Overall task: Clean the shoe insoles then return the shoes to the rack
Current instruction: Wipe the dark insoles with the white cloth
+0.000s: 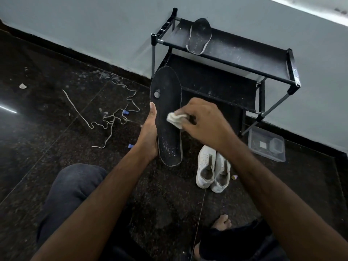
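Head view: left hand [148,134] grips black insole [167,117] upright, toe up, before rack [235,51]; right hand [203,121] pinches cloth [175,118] on it. Plastic box [267,146] contents unclear.

The room around me is dim and flat-lit. A bright band glares along the wall [308,8] top right, and a thin streak glints off the dark floor [7,108] at left. Wide-angle bending curves the edges; detail looks soft.

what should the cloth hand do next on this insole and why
Probably wipe down toward the heel: the right hand presses the cloth mid-insole, and white specks still dot the heel end, while the left hand steadies it.
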Tool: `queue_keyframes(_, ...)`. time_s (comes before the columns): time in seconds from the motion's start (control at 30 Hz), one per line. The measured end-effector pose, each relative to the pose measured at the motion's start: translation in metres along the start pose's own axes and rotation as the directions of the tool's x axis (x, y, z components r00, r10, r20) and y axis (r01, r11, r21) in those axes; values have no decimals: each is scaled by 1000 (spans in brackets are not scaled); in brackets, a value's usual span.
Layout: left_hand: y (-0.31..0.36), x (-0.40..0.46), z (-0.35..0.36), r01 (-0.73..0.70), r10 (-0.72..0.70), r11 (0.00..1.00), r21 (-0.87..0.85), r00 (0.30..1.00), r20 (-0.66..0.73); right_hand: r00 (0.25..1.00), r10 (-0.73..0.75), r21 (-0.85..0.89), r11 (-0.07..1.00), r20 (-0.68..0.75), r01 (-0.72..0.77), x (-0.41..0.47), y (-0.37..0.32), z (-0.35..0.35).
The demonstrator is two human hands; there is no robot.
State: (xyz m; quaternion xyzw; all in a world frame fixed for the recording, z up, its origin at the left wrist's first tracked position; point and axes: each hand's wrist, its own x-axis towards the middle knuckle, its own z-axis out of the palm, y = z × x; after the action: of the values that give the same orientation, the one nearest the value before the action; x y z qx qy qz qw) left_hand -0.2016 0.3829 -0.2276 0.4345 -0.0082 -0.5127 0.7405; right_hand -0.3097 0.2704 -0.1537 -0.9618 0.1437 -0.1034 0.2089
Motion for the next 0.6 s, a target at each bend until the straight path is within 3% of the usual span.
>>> queue_keyframes(0.07, -1, 1, -1, 17, -17, 1000, 8, 1000, 8, 995, -60, -91, 994, 78, 67, -5, -7, 18)
queue_keyframes(0.13, -2, 2, -3, 24, -26, 999, 43, 999, 30, 938, -141, -254, 940, 318, 228, -15, -17, 18)
queue_keyframes(0.2, -3, 3, -5, 13, -13, 999, 42, 1000, 6, 852, -74, -315, 910, 518, 271, -17, -16, 2)
queue_keyframes(0.23, -4, 4, -5, 6, -6, 999, 44, 1000, 7, 844, -22, -295, 931, 536, 212, -16, -13, -6)
queue_keyframes(0.3, -5, 4, -3, 15, -16, 999, 37, 1000, 18, 913, 16, -218, 973, 407, 80, -15, -3, -21)
queue_keyframes(0.37, -6, 7, -5, -5, 4, 1000, 18, 1000, 26, 990, 26, -126, 992, 140, -9, -9, 1, -21)
queue_keyframes(0.47, -4, 3, -3, 6, -6, 1000, 5, 1000, 22, 994, 80, -17, 997, -75, -82, -4, -9, 3)
queue_keyframes(0.53, -3, 1, -2, 16, -16, 1000, -5, 999, 44, 999, 29, -32, 999, 22, -28, -9, -20, 21)
queue_keyframes(0.6, -4, 2, -6, 17, -17, 1000, 4, 999, 51, 955, -47, 93, 995, 291, 20, -17, -24, 19)
